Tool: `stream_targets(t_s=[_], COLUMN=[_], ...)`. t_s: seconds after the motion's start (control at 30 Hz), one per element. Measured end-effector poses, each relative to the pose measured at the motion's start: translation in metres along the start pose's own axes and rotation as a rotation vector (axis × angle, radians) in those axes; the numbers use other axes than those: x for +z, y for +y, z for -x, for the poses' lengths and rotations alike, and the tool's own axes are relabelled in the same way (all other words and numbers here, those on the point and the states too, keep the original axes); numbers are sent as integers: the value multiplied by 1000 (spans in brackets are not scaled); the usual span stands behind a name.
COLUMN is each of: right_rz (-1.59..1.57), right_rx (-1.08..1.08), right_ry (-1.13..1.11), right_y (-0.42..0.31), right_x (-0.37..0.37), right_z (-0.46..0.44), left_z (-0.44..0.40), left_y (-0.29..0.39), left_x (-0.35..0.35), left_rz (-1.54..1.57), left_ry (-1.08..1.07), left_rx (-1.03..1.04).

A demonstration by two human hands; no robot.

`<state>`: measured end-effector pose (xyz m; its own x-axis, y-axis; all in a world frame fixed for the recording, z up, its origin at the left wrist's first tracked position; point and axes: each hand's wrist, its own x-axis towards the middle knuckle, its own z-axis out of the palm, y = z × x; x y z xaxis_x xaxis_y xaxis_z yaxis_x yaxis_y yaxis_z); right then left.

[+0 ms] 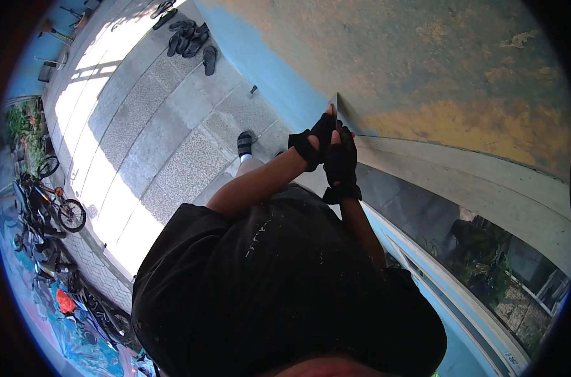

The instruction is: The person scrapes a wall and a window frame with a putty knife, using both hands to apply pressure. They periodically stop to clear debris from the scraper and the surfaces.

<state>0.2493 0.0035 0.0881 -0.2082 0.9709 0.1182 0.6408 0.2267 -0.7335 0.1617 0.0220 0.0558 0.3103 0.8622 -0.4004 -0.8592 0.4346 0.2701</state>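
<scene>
Both my hands wear black fingerless gloves and come together in front of the wall. My left hand [321, 137] is closed around a scraper [336, 103], its thumb reaching up along the flat metal blade. Just beside and below it, my right hand [341, 162] is closed on the same tool; the handle is hidden by the gloves. The blade's tip meets or nearly meets the wall [423, 75], close to where light blue paint [279, 66] borders a patchy brown and yellow surface.
Below the patchy surface runs a pale ledge [461, 163], with dark reflecting glass [417, 195] beneath. Several dark sandals [188, 39] lie on the paved floor [153, 144]. A small dark object [254, 90] sits near the wall's foot. A bicycle [62, 207] and motorbikes [97, 301] stand at left.
</scene>
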Motion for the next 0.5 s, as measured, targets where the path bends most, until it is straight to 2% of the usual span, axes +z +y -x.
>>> stream_targets(t_s=[0.03,0.07,0.1,0.13,0.17,0.2,0.23,0.3,0.33,0.4,0.5], right_rz=[5,-56,-116,-113,-116,-200,-282,-161,-39,-60,-165], right_rx=[4,97,192,277,276,263,251,216,188,197,265], right_ry=[4,-40,-86,-108,-106,-70,-32,-40,-54,-56,-79], right_y=[0,-5,-9,-6,-8,-11,-14,-18,-18,-15,-16], right_x=[-4,-8,-11,-16,-17,-17,-17,-8,-5,-7,-16], right_z=[0,2,7,14,17,20,20,7,6,5,14], left_z=[2,10,6,-5,-8,-5,-9,-15,-10,-1,6], left_y=[6,12,-2,-21,-27,-41,-36,-17,-16,-2,-13], left_x=[5,12,1,-16,-17,-18,-26,-37,-38,-18,-6], left_rz=[46,39,40,36,29,-460,-463,-130,-127,-63,-133], left_ry=[67,82,87,-15,-118,-46,-47,-171,-168,-42,-104], left_rx=[1,-96,-106,-54,1,373,372,11,1,10,-48])
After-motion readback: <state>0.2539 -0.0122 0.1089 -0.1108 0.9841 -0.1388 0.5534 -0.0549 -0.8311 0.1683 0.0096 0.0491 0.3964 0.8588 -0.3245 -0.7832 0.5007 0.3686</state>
